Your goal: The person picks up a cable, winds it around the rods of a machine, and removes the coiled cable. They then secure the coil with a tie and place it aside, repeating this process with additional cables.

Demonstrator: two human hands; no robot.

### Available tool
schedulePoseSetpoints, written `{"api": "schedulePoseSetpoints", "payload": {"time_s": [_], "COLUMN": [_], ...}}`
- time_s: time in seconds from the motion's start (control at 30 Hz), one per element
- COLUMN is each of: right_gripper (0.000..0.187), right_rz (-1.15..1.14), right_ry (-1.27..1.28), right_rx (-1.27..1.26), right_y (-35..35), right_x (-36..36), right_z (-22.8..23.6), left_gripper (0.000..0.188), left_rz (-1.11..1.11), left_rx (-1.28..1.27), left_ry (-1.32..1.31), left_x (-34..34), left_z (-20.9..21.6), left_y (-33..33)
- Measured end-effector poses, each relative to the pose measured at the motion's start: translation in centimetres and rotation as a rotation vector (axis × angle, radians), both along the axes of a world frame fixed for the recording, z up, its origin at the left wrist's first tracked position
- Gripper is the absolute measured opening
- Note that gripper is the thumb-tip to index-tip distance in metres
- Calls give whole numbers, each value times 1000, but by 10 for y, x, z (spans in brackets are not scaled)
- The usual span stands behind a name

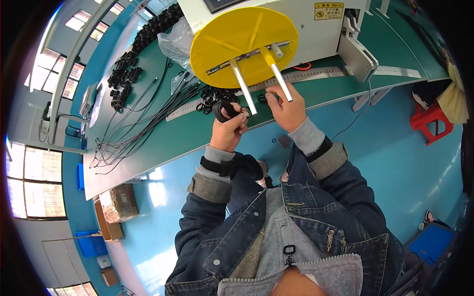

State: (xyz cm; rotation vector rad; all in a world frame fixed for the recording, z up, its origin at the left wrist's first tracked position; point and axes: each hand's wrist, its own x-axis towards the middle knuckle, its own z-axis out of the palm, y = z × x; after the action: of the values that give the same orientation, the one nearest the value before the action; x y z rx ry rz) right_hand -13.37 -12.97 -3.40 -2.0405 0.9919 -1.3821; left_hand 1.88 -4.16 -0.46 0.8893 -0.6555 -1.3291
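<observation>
My left hand (pixel 228 129) is closed around a small coil of black cable (pixel 223 110), just left of the lower end of a metal rod (pixel 244 88). My right hand (pixel 289 109) has its fingers curled in beside the second rod (pixel 281 81); a small black piece (pixel 261 98) lies at its fingertips, and whether they grip it is hard to make out. Both rods stick out from a yellow disc (pixel 237 42) on the front of a white machine (pixel 318 42). Behind my left hand sits a pile of small black loops (pixel 217 95).
Loose black cables (pixel 140 121) spread over the left of the green table (pixel 163 153). Farther back are black coiled bundles (pixel 123 74) and a clear plastic bag (pixel 176 47). A steel ruler (pixel 318 74) runs along the table by a red handle (pixel 302 66). A red stool (pixel 435 122) stands at right.
</observation>
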Motion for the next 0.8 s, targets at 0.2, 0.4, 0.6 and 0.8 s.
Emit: {"api": "schedulePoseSetpoints", "payload": {"time_s": [0.2,0.4,0.6,0.8], "right_gripper": [21,11,17,19], "right_rz": [604,867,1025,967], "right_ry": [-268,-440,-924,-417], "right_rx": [509,1023,1085,1163], "right_y": [38,56,87,84], "right_x": [-13,-37,-43,-67], "right_z": [16,18,2,-2], "left_gripper": [19,20,21,18], "left_rz": [-157,-240,-352,-474], "left_rx": [-26,8,54,33], "left_ry": [-11,-6,-41,-408], "left_x": [-5,-5,-15,-20], "left_z": [1,-7,-6,-5], "left_y": [18,32,40,45]}}
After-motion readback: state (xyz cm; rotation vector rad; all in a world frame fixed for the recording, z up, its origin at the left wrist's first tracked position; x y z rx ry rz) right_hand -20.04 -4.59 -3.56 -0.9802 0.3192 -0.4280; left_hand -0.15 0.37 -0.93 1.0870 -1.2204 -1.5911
